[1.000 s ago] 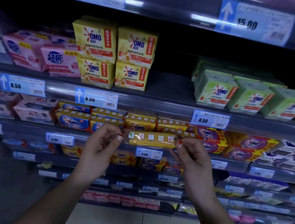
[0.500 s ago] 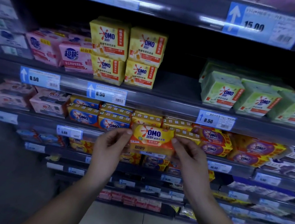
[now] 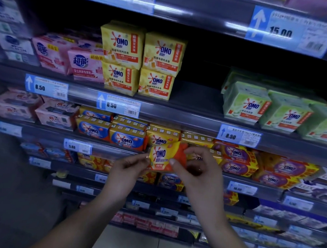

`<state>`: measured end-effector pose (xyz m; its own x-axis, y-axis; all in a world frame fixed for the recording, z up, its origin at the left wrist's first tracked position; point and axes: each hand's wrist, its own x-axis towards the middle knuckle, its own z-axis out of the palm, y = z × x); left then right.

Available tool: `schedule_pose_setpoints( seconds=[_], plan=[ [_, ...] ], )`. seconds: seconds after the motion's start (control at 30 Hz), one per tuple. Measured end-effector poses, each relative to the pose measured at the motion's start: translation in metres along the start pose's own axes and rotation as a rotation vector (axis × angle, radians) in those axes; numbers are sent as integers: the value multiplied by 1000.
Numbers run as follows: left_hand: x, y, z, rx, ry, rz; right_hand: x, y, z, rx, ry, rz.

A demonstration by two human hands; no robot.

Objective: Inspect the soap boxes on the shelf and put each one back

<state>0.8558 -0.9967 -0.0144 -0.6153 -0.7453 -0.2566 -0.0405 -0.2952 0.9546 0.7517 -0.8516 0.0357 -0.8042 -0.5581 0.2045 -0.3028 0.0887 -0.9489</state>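
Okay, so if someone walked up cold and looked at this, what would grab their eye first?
First, the yellow-and-orange OMO soap pack at centre, pinched between the left hand and right hand in front of the lower shelf row. Above it, four bright yellow OMO boxes stand stacked two by two, with pale green OMO boxes on the same shelf to the right.

both hands (image 3: 167, 169) pinch tilted OMO soap pkt (image 3: 163, 156) | in front of shelf (image 3: 179, 113)

OMO on held soap pack (image 3: 161, 155), yellow boxes (image 3: 122, 44); 超能 on pink box (image 3: 85, 64); price tags (image 3: 46, 87): 8.50, 15.00, 11.50.
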Motion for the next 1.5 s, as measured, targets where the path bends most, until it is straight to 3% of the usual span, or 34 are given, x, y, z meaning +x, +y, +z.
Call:
schedule_pose_setpoints(
  seconds=[0.07, 0.17, 0.37, 0.57, 0.73, 0.9, 1.1, 1.3, 1.4, 1.5],
  plan=[
    [0, -1, 3, -113, -31, -62, -2, 0, 6, -45, -5, -84],
    [3, -1, 0, -106, -49, -2, -3, 3, 9, -57, 27, -122],
    [10, 10, -6, 43, 16, 355, 8, 32, 4, 26, 44, 143],
    [20, 2, 0, 270, 59, 544, 16, 49, 14, 85, 48, 283],
    [33, -13, -9, 386, 85, 460, 26, 50, 21, 56, 45, 303],
    [43, -23, -10, 392, -8, 346, 34, 63, 28, -17, 30, 340],
    [52, -25, -15, 427, -45, 350, 31, 74, 37, 20, 55, 381],
    [52, -27, -20, 506, -198, 314, 24, 69, 47, 2, 140, 308],
    [47, -24, -31, 506, -117, 432, 18, 57, 59, -38, 228, 178],
    [49, -21, -55, 403, 87, 464, 12, 44, 90, -65, 52, 179]
  ],
)
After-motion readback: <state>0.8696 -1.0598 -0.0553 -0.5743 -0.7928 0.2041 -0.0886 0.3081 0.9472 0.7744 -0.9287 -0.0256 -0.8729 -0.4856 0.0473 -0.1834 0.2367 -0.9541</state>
